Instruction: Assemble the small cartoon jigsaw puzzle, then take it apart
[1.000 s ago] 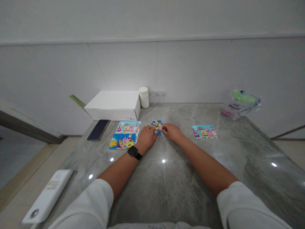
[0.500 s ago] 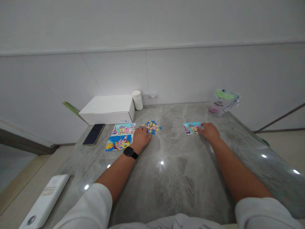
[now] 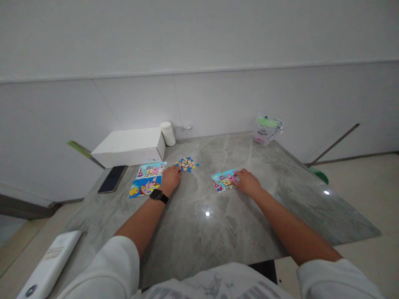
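My right hand grips the right edge of a small cartoon picture card, which lies tilted on the grey marbled table. Its fingers cover that edge. My left hand, with a black watch at the wrist, rests on the table with fingers reaching the near left side of a heap of loose jigsaw pieces. Those fingers look loosely spread and hold nothing I can see. Left of this hand lie a light-blue cartoon picture sheet and a darker blue one, one above the other.
A white box, a white cylindrical container and clear glasses stand along the wall. A dark phone lies at the left, a long white device nearer me. A clear plastic bag sits at the back right.
My right hand has drawn the picture card left and nearer me, and the card has turned slightly. My left hand stays beside the jigsaw heap. The view has shifted a little to the right.
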`<state>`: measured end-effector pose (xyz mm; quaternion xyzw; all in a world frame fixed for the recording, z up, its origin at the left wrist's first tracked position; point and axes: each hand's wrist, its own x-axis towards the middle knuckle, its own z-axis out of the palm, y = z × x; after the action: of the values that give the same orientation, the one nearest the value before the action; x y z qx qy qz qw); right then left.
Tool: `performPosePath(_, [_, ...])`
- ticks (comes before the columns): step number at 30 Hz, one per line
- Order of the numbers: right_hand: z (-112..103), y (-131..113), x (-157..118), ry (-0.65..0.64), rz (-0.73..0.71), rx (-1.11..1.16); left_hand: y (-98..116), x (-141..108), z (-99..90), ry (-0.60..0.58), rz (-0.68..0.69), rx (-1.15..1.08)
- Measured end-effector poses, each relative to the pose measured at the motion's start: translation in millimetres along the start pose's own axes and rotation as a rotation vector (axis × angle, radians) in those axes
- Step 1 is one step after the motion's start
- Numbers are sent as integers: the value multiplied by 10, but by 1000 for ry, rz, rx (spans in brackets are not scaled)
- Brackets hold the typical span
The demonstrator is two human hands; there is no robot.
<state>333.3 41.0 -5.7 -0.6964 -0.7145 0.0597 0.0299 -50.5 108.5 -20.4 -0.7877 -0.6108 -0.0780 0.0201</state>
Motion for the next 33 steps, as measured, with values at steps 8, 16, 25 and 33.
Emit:
performPosePath(8, [94, -849, -230, -95, -245, 54, -15, -231, -144, 24, 37, -120])
performPosePath(16, [-22, -1031, 275, -193, -368, -41, 327, -726, -228, -124, 179, -252])
performPosePath(25, [1, -1239, 398, -318, -473, -108, 411, -660, -313, -293, 145, -199])
performPosePath(33, [80, -1303, 317, -386, -540, 53, 280, -773, -368, -354, 180, -289])
